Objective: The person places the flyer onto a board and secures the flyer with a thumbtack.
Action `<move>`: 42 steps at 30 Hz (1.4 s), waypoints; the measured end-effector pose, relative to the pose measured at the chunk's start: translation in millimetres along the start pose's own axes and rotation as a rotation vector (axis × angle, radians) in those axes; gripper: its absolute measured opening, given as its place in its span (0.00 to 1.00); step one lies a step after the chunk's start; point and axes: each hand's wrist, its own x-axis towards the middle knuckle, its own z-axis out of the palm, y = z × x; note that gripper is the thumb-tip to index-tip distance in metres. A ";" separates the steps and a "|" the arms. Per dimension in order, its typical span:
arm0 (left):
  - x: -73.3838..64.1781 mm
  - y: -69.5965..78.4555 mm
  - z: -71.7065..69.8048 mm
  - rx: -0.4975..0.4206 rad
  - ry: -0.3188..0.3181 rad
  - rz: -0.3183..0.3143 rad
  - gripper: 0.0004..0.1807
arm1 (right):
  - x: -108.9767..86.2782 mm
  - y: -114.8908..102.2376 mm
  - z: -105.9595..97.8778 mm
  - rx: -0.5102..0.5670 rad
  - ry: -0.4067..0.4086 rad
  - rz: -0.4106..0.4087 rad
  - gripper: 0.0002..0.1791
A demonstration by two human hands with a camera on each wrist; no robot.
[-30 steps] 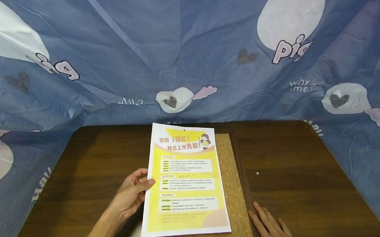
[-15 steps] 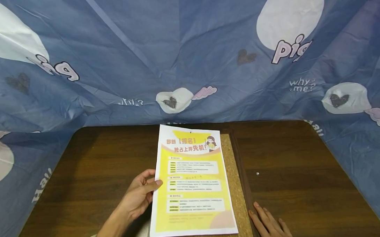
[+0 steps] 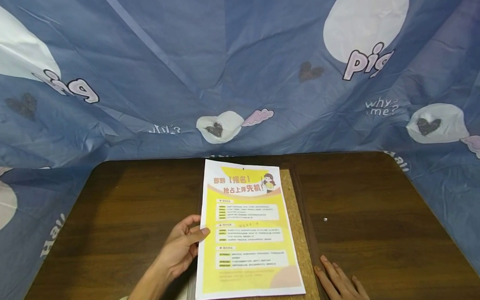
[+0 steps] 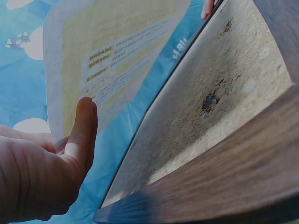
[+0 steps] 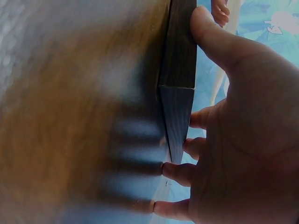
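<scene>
A yellow-and-white printed poster [image 3: 246, 238] lies over a cork board [image 3: 300, 245] with a dark brown wooden frame. My left hand [image 3: 181, 247] pinches the poster's left edge, thumb on the printed face and fingers behind it. In the left wrist view the poster [image 4: 117, 60] curves up off the thumb. A small dark mark shows near the poster's top edge. At the frame's right side rests my right hand [image 3: 340, 283], fingers extended. The right wrist view has its thumb against the frame [image 5: 180, 51] and fingertips down by the frame's side. Most of the cork is covered by the poster.
The board lies on a dark wooden table [image 3: 365, 194]. A tiny shiny pin-like thing [image 3: 325, 219] sits on the table right of the frame. Behind the table hangs a blue patterned cloth [image 3: 266, 71].
My left hand has shifted the poster to the right over the cork board, leaving a narrower strip of cork at the right. My right hand has stayed in place.
</scene>
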 end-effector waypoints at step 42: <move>14.5 -21.9 21.2 0.047 0.002 -0.039 0.17 | -1.6 -2.1 -0.3 0.005 0.002 0.013 0.57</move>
